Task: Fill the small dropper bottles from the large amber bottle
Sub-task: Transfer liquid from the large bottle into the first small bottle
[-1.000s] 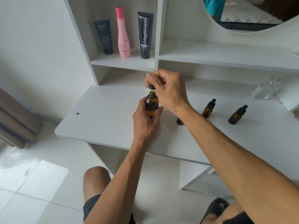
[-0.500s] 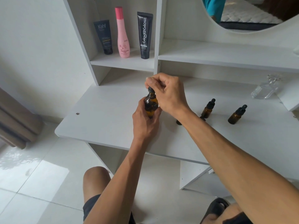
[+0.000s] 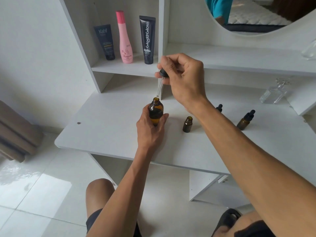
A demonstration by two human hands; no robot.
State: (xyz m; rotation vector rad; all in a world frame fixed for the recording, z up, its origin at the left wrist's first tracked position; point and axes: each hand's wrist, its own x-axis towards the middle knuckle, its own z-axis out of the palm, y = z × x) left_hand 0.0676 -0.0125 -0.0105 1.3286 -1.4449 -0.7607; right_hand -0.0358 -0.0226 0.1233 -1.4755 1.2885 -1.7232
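"Kahf" in pale letters on dark grey plastic tube [image 3: 104, 42]; "Tamara" in script on tall pink plastic bottle [image 3: 125, 38]; "Glad2Glow" running lengthwise on black plastic tube [image 3: 147, 39]. Smaller print unreadable.

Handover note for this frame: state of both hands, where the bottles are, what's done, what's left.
Left hand grips the large amber bottle, upright on the desk.
Right hand pinches the dropper; its tip sits at the bottle's mouth.
One small bottle stands uncapped beside it; capped bottles and stand further right.
Fill levels cannot be told.
Left: carry the dropper to the open bottle, fill, cap, repeat.
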